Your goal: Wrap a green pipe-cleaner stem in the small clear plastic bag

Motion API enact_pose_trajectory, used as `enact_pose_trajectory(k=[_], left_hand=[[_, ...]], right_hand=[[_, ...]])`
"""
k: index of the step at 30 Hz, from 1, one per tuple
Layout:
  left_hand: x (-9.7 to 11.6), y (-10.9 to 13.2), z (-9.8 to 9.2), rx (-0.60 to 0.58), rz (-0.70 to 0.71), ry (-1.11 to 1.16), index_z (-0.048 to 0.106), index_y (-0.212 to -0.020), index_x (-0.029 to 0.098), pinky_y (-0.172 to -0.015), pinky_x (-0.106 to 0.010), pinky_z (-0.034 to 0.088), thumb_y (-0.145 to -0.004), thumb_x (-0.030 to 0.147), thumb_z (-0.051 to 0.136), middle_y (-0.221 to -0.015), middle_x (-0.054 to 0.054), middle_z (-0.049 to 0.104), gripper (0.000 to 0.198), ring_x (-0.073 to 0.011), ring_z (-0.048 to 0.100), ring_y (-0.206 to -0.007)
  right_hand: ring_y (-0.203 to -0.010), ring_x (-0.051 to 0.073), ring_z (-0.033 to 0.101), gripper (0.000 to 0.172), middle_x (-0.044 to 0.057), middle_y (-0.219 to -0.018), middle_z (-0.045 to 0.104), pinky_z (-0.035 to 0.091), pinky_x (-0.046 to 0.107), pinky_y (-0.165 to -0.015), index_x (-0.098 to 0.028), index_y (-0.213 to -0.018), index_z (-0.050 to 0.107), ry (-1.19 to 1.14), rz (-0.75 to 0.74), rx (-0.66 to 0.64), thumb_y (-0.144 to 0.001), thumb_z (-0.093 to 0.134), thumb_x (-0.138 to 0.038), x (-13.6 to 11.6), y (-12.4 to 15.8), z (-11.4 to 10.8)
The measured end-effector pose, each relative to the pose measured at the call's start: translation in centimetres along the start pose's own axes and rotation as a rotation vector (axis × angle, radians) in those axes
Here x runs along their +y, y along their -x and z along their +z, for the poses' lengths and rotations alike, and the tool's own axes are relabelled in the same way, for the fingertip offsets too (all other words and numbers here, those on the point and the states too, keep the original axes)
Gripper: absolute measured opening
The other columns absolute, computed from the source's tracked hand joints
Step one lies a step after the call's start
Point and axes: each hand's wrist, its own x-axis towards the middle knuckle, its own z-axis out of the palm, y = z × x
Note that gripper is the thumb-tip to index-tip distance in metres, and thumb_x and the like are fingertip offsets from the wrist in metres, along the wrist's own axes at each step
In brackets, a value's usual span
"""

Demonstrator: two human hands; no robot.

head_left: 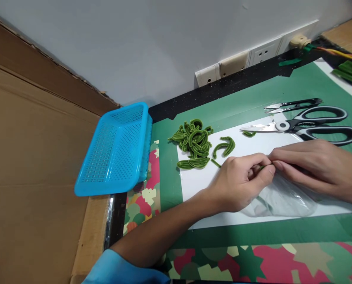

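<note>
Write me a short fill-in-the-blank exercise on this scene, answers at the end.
1. The plastic basket is coloured ____.
2. The pile of fuzzy green pieces lies ____ the basket and the large scissors.
3. The blades of the large scissors point toward the picture's ____ edge.
4. The left hand and right hand meet over a ____ sheet.

Missing words: blue; between; left; white.

Around the smooth, matt paper sheet [193, 183], fuzzy, velvety pieces [198, 142] lie at ten o'clock, scissors [282, 126] with shiny metal blades [260, 128] and plastic-looking handles [345, 113] between one and two, and a glossy, clear plastic bag [297, 202] at four. At nine, the basket [113, 189] is shiny perforated plastic, the cardboard [30, 157] beyond it matt.
</note>
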Motion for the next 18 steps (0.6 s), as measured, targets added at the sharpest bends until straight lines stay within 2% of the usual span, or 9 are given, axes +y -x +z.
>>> enact_pose_trajectory(k=[9,18], left_hand=[[0.3,-0.08,0.13,0.002,-0.029,-0.007,0.061,-0.088,0.019,-0.062,-0.027,0.029,-0.1,0.047,0.063,-0.07,0.005,0.042,0.031,-0.0096,0.034,-0.064],[0.5,-0.09,0.07,-0.005,-0.029,-0.011,0.062,-0.089,0.019,-0.063,-0.026,0.03,-0.101,0.046,0.063,-0.07,0.005,0.042,0.029,-0.0096,0.035,-0.064]], right_hand=[[-0.061,0.015,0.048,0.035,-0.002,-0.072,0.052,0.031,0.034,-0.064,-0.022,-0.087,0.054,-0.007,0.013,0.001,-0.116,0.035,-0.029,0.09,0.13,0.06],[-0.061,0.014,0.049,0.034,-0.001,-0.074,0.055,0.032,0.032,-0.062,-0.022,-0.09,0.055,0.006,-0.014,-0.004,-0.116,0.035,-0.029,0.52,0.18,0.06]])
